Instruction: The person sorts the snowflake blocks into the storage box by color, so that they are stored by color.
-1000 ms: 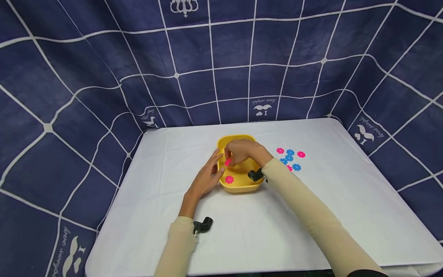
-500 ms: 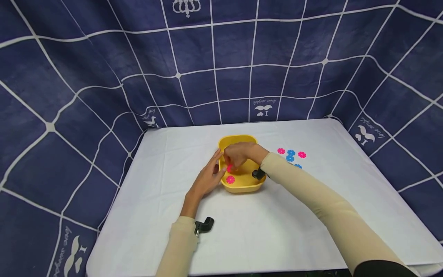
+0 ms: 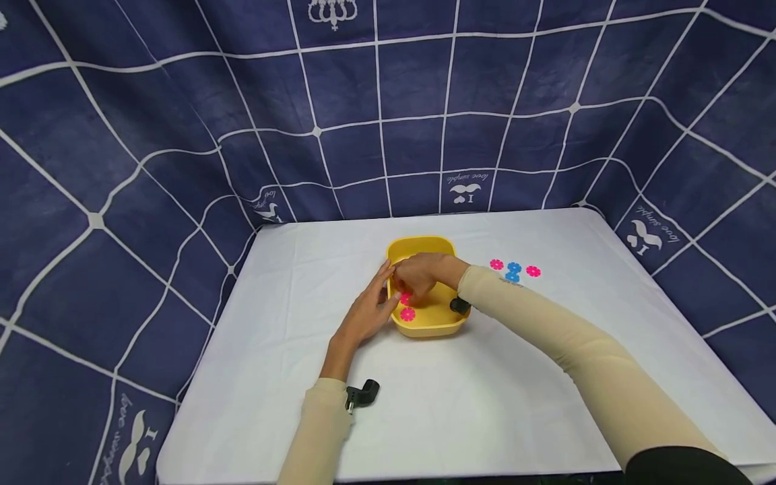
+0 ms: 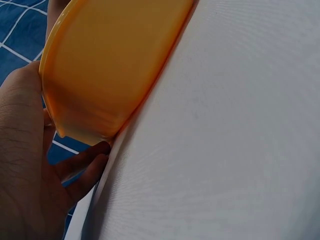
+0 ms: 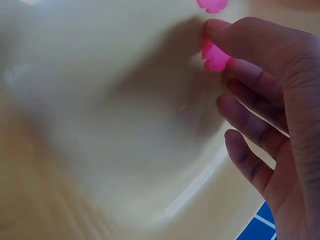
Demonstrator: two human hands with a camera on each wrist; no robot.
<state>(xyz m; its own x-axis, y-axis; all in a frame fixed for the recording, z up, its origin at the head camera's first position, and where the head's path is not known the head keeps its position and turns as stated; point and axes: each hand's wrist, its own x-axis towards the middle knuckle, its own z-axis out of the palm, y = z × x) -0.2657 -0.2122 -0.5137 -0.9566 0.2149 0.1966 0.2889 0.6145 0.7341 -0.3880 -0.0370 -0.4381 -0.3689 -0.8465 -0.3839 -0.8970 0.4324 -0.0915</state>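
Note:
My right hand [image 3: 418,273] reaches down into a yellow rectangular tray [image 3: 439,313] and pinches a pink flower-shaped disc [image 5: 216,57] between thumb and finger, close over the tray's floor. Just nearer to me, a second pink flower-shaped disc [image 3: 407,314] lies flat inside. Against the tray's left side rests my left hand [image 3: 366,313], its fingers extended and the thumb at the rim. The left wrist view has this hand's fingertips touching the tray's outer wall, near its base. My right hand hides part of the tray's interior.
To the right of the tray, several loose flower discs lie on the white tablecloth: pink ones [image 3: 533,271] and blue ones [image 3: 513,267]. My right sleeve [image 3: 545,330] crosses over that side. A dark blue checked curtain [image 3: 412,148] surrounds the table's back and sides.
My right hand has lowered the pinched pink disc and brought it nearer to the other one. The right forearm has swung outward, covering some table discs. My left hand stays at the tray.

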